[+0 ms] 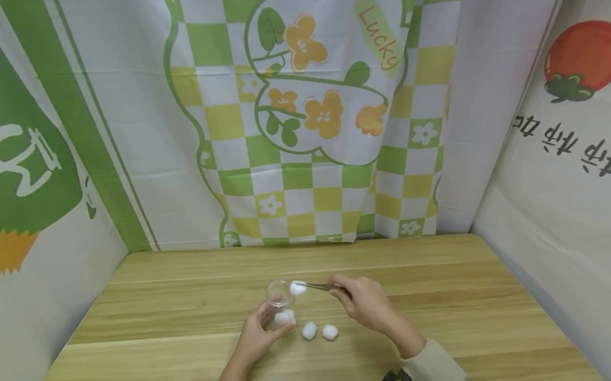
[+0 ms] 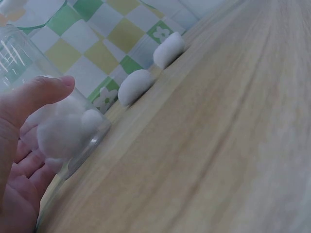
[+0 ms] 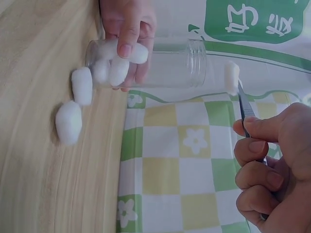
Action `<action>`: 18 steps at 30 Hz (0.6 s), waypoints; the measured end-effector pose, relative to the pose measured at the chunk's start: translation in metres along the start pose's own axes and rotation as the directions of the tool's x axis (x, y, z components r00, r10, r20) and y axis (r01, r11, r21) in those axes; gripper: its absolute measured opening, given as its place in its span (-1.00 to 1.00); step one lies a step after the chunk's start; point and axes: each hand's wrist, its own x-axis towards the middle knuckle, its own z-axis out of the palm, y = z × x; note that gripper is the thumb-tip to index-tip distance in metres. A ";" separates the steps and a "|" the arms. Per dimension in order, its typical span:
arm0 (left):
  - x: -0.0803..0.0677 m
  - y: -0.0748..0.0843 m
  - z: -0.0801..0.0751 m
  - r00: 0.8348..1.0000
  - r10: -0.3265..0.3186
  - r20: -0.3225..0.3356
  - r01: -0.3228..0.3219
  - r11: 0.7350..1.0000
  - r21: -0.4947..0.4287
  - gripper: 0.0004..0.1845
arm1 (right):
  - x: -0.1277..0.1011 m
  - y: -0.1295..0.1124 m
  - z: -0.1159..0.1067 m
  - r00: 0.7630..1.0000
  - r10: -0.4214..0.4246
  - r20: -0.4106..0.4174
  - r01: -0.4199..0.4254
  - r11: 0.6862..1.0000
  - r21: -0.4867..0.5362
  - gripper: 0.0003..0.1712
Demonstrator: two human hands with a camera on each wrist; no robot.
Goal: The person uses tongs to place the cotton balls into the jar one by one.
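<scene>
— Holding the jar (image 1: pixel 280 303) steady with the left hand (image 1: pixel 256 338); cotton balls already inside.
— The right hand (image 1: pixel 366 305) pinches tweezers (image 1: pixel 321 286) gripping a cotton ball (image 1: pixel 298 288) at the mouth (two (image 1: pixel 309 331) more wait on the surface (image 1: pixel 456 322)). Roughly halfway, I'd judge.

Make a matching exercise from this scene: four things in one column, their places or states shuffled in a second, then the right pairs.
Things:
1. glass jar
2. tweezers
3. cotton ball at the jar's mouth
4. two loose cotton balls

States:
A. lying on the wooden table
B. pinched in the tweezers' tips
C. held by the left hand, cotton inside
D. gripped by the right hand

Pairs: 1-C, 2-D, 3-B, 4-A
</scene>
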 end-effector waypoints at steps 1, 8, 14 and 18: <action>0.000 0.000 0.000 1.000 0.000 -0.001 0.000 1.000 -0.002 -0.28 | 0.001 -0.001 0.000 1.000 0.003 -0.001 -0.003 1.000 -0.004 -0.88; 0.000 0.000 -0.001 1.000 -0.017 0.000 0.017 1.000 -0.017 -0.33 | 0.007 -0.008 0.006 1.000 -0.006 -0.012 0.006 1.000 -0.023 -0.88; 0.000 0.000 -0.001 1.000 -0.002 0.017 0.003 1.000 -0.015 -0.32 | 0.010 -0.011 0.008 1.000 -0.012 -0.018 0.011 1.000 -0.025 -0.89; 0.000 0.000 0.000 1.000 -0.007 0.010 0.007 1.000 -0.019 -0.32 | 0.011 -0.012 0.009 1.000 -0.010 -0.022 0.009 1.000 -0.026 -0.90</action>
